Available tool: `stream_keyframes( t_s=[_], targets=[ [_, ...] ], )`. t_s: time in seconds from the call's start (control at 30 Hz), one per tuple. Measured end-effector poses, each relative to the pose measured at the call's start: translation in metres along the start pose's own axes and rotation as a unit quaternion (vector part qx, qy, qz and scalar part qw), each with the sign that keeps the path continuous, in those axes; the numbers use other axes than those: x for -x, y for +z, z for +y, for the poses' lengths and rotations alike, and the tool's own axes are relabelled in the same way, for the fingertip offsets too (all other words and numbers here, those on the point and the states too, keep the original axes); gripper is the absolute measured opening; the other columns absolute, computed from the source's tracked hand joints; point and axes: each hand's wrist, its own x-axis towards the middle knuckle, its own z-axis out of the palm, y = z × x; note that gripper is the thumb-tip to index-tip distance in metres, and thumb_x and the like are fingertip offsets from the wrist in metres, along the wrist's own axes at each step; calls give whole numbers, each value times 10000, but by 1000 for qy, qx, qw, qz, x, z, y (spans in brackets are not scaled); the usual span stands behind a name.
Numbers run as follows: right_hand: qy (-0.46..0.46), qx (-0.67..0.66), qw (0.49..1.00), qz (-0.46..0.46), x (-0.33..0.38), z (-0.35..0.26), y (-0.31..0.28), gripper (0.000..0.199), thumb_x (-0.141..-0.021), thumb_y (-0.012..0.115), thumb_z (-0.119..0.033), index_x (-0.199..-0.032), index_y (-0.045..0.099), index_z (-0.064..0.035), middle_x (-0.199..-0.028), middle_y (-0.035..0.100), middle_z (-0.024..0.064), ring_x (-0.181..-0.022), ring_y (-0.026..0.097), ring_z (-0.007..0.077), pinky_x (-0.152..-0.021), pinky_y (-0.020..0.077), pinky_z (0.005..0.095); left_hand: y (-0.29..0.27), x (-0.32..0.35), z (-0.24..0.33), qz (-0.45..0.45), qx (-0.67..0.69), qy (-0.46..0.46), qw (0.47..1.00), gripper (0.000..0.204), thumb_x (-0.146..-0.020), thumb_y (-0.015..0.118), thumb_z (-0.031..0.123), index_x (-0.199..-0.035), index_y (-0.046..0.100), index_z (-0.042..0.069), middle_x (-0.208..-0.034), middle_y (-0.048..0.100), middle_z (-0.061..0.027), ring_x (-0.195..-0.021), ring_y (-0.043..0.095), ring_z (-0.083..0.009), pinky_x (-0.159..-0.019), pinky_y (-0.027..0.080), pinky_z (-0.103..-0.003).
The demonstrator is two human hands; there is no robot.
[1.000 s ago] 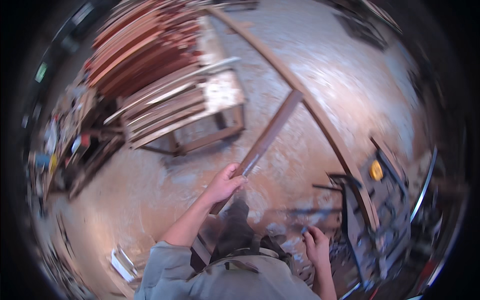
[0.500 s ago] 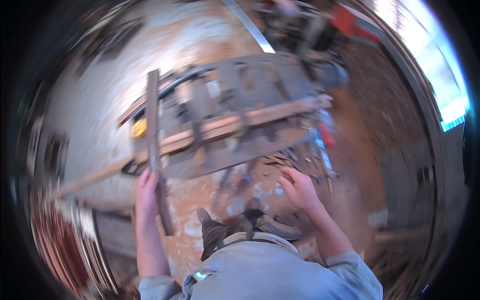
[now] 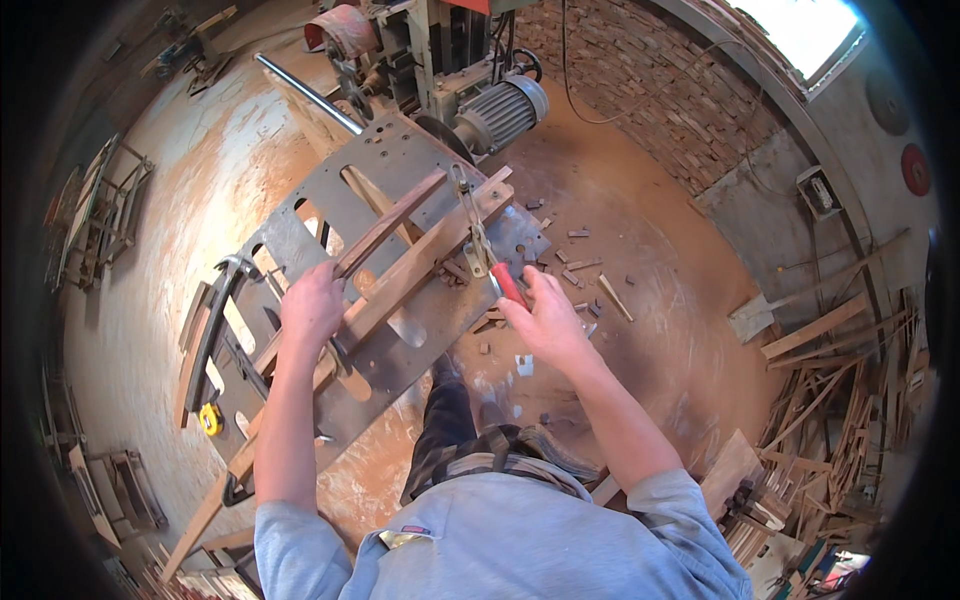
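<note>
Two bare hands work over a grey metal surface [image 3: 400, 175] full of long holes. Nearest, the left hand [image 3: 312, 305] is curled shut on the near end of a dark wood strip [image 3: 388, 226], which slants up and away across the metal. Just beside it lies a wider, paler wood plank [image 3: 420, 268], running the same way and touching the metal. The right hand [image 3: 545, 315] is closed on the red handle [image 3: 509, 285] of a metal clamp lever [image 3: 471, 225], and the lever stands over the far end of the pale plank. A yellow tape measure [image 3: 210, 419] hangs at the left edge. Small wood bits [image 3: 580, 263] lie on the dusty floor to the right. Farther off sits a round grey motor [image 3: 505, 112], and at the far right is a heap of scrap sticks [image 3: 850, 390].
</note>
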Motion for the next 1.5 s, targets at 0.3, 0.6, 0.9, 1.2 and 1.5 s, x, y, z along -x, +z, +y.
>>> stream_keyframes(
  t_s=[0.3, 0.6, 0.9, 1.2, 1.5],
  targets=[
    [238, -210, 927, -201, -65, -19, 3, 326, -979, 528, -173, -1258, 489, -9, -724, 483, 2, -441, 380, 74, -387, 315, 268, 50, -83, 16, -71, -2, 66, 995, 211, -933, 589, 230, -1062, 638, 71, -987, 683, -173, -942, 671, -371, -811, 538, -485],
    [160, -183, 958, -151, -59, 5, 18, 142, -1006, 513, -225, -1013, 486, -86, -668, 436, -41, -439, 364, 51, -370, 295, 258, 125, -105, 59, -11, 32, 55, 998, 183, -920, 557, 238, -1034, 632, 116, -880, 657, -175, -862, 676, -378, -718, 558, -486],
    [237, -201, 931, -190, -64, -15, 12, 130, -1017, 478, -194, -1063, 470, -73, -661, 466, -12, -389, 417, 66, -342, 332, 232, 139, -99, 72, -5, 109, 13, 994, 222, -904, 557, 172, -1088, 658, 100, -924, 650, -164, -931, 631, -348, -793, 534, -461],
    [252, -195, 929, -187, -65, -17, 11, 194, -1003, 500, -196, -1130, 487, -51, -684, 461, -11, -419, 394, 61, -365, 316, 242, 147, -103, 70, 9, 141, 11, 990, 227, -901, 555, 190, -1046, 712, 114, -982, 653, -159, -1013, 591, -328, -864, 515, -447],
    [154, -37, 974, -164, -64, -8, 9, 401, -981, 547, -241, -1289, 472, 4, -842, 629, 136, -616, 603, 262, -562, 491, 386, 146, -110, 71, -31, 154, -50, 986, 277, -910, 551, 206, -1101, 751, 202, -1026, 677, -124, -1064, 605, -315, -909, 513, -430]
  ],
)
